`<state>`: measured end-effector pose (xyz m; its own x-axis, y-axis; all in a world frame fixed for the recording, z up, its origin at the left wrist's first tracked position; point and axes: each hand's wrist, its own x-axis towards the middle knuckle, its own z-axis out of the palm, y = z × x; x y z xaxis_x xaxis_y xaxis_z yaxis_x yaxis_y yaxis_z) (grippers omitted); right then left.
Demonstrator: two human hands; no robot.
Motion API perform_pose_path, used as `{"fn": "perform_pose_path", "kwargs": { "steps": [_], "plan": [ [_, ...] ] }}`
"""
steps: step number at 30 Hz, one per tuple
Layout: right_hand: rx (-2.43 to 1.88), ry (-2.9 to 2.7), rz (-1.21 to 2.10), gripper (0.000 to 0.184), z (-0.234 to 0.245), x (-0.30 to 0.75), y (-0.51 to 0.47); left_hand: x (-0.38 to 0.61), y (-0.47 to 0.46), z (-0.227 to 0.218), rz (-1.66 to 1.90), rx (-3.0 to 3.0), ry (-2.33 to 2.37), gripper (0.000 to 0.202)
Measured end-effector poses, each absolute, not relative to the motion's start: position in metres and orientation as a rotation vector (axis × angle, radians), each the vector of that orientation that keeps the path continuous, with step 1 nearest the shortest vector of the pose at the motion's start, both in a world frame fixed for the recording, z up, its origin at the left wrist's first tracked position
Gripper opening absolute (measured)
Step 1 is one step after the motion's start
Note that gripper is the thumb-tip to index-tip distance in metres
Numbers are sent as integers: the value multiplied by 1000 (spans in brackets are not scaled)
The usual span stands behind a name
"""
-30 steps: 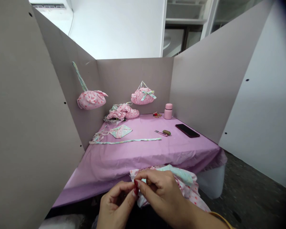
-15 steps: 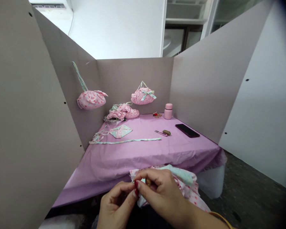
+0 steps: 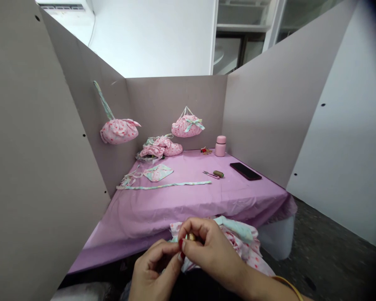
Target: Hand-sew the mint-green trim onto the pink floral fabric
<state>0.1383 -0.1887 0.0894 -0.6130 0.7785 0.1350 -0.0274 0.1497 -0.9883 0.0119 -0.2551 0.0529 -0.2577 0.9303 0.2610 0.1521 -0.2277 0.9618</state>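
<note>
My left hand is closed in a pinch, thumb against forefinger, at the bottom middle of the head view. My right hand pinches right beside it, and the fingertips meet. Whatever lies between the fingers is too small and hidden to make out. A gold-coloured thimble ring sits on a finger of the right hand. Under and behind the hands lies a bunched white-and-pink dotted cloth with a mint-green strip, partly covered by my right hand.
On the purple-covered table lie a long mint strip, a folded patterned piece, thread snips, a thread spool and a phone. A pink bottle stands behind. Grey panels enclose the table.
My right hand has lifted slightly, its fingers curling a little higher, so more of the thimble ring shows. Both hands stay pinched together. The table things lie as before.
</note>
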Motion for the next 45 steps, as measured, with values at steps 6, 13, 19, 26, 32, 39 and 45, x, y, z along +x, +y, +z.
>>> {"fn": "perform_pose_path", "kwargs": {
  "steps": [6, 13, 19, 26, 32, 39, 45],
  "plan": [
    [-632, -1305, 2009, 5, 86, 137, -182, 14, -255, 56, 1497, 1366, 1403, 7],
    [-618, -1042, 2261, 19, 80, 137, -177, 13, -252, 51, 1520, 1234, 1370, 7],
    [-603, -1098, 2266, 22, 74, 139, -172, 8, -246, 46, 1759, 1003, 1262, 12],
    [-549, -1253, 2172, 24, 68, 137, -170, 8, -241, 52, 1742, 1176, 1288, 12],
    [-603, -1300, 2033, 32, 70, 139, -168, 9, -233, 46, 1834, 1809, 1517, 13],
    [-513, -1278, 2134, 32, 64, 147, -160, 2, -214, 38, 1937, 2547, 1733, 23],
    [-537, -1418, 1925, 34, 47, 145, -141, 7, -203, 28, 1990, 1832, 1829, 4]
  ]
}}
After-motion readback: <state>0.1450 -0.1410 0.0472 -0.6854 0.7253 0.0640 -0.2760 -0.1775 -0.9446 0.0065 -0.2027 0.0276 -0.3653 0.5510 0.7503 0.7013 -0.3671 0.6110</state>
